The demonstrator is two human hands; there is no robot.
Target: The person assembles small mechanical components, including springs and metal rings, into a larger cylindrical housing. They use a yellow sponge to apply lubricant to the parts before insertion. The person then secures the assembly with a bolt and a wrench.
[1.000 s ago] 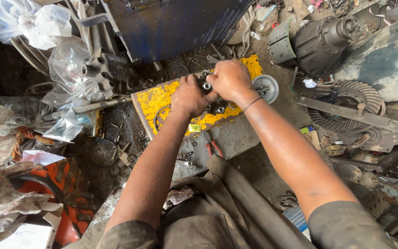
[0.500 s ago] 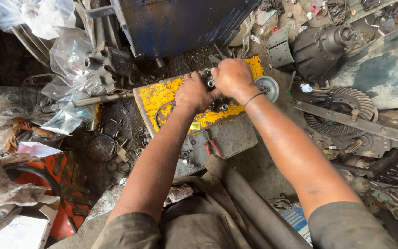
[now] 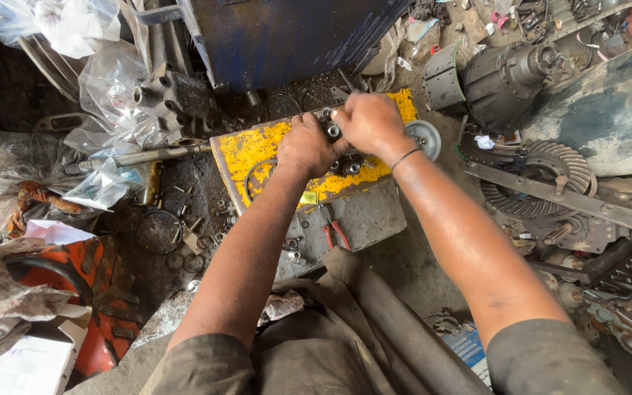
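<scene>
Both hands meet over a small dark metal part with round ports (image 3: 333, 130) that rests on a worn yellow metal plate (image 3: 257, 150). My left hand (image 3: 306, 144) grips the part from the left. From above and the right, my right hand (image 3: 366, 122) closes over it; a thin band circles that wrist. Most of the part is hidden under my fingers. Two small silver fittings (image 3: 350, 167) lie on the plate just below my hands. A grey round disc (image 3: 425, 137) sits at the plate's right end.
Red-handled pliers (image 3: 336, 234) lie on a grey slab below the plate. A large ring gear (image 3: 546, 183) and a dark housing (image 3: 506, 77) stand at right. A blue metal body (image 3: 287, 36) is behind. Plastic bags (image 3: 104, 88), rings and bolts litter the left.
The view has drifted slightly. Both hands stay on the metal part on the yellow plate, with only small shifts of the fingers.
</scene>
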